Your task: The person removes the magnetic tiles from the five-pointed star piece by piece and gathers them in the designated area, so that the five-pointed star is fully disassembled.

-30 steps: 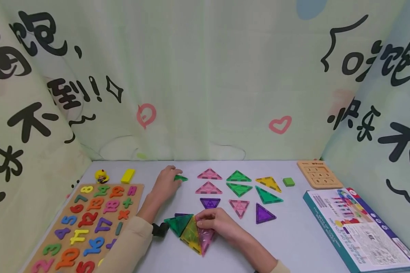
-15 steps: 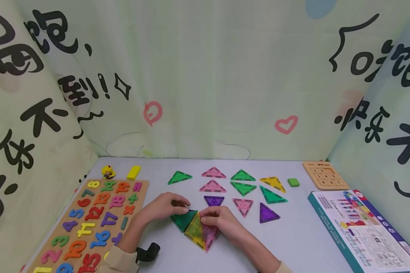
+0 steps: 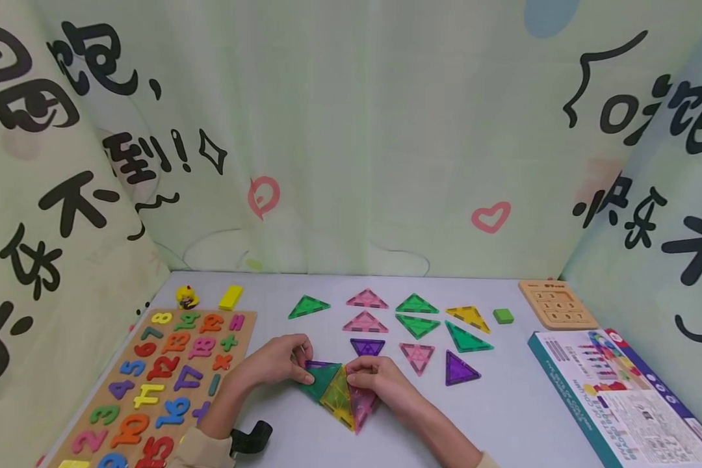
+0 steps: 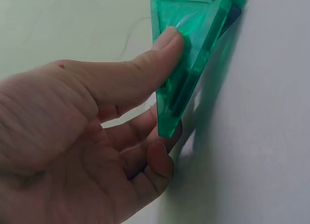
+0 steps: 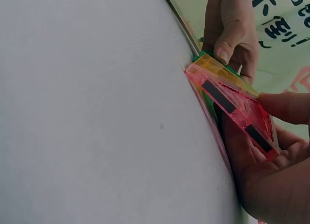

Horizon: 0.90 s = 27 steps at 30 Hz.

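Three joined translucent triangle tiles lie near the table's front: a green tile (image 3: 320, 381), a yellow tile (image 3: 337, 398) and a pink tile (image 3: 361, 405), with a purple edge (image 3: 323, 364) showing behind the green one. My left hand (image 3: 300, 366) pinches the green tile (image 4: 189, 49), thumb on top and fingers beneath. My right hand (image 3: 367, 378) holds the pink tile (image 5: 232, 107), thumb on its upper face and fingers under it, and that tile is raised off the table. The yellow tile (image 5: 222, 70) sits just behind the pink one.
Loose triangles lie beyond the hands, among them a green one (image 3: 307, 306), a purple one (image 3: 367, 346) and a pink one (image 3: 416, 355). A number puzzle board (image 3: 152, 383) is at left, a yellow block (image 3: 231, 297) and green block (image 3: 503, 316) farther back, a printed box (image 3: 620, 390) at right.
My left hand has left the far green triangle on the table, come back to the joined tiles and taken hold of the green one. The right hand has stayed on the pink tile.
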Each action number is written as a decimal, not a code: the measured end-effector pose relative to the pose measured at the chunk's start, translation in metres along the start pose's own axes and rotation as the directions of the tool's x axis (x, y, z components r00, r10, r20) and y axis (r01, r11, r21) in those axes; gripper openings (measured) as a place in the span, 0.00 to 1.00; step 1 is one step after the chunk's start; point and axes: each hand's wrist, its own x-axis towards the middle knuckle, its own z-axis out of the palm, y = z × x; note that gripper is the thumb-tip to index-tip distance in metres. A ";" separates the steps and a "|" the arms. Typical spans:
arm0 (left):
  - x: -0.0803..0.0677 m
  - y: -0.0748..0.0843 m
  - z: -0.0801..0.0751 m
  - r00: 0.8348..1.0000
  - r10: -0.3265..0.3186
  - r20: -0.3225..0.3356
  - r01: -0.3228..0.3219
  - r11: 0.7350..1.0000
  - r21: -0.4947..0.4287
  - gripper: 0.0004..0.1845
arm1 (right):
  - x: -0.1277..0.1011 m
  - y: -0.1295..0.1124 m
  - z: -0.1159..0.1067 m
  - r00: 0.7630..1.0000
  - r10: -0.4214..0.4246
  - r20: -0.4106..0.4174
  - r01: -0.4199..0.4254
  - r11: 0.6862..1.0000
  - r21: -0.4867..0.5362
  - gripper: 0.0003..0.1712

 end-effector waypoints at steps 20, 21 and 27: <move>0.000 -0.013 -0.007 1.000 0.028 0.007 -0.027 0.998 -0.056 0.07 | 0.001 0.001 -0.003 0.999 0.045 0.025 -0.046 0.999 0.025 0.19; 0.001 -0.015 -0.007 1.000 0.029 -0.004 -0.029 0.998 -0.059 0.07 | 0.001 0.001 -0.003 0.999 0.045 0.023 -0.046 0.999 0.027 0.19; 0.005 -0.023 -0.014 0.995 0.006 -0.103 -0.011 0.999 -0.047 0.08 | 0.002 0.002 -0.003 0.999 0.044 0.021 -0.045 0.999 0.023 0.19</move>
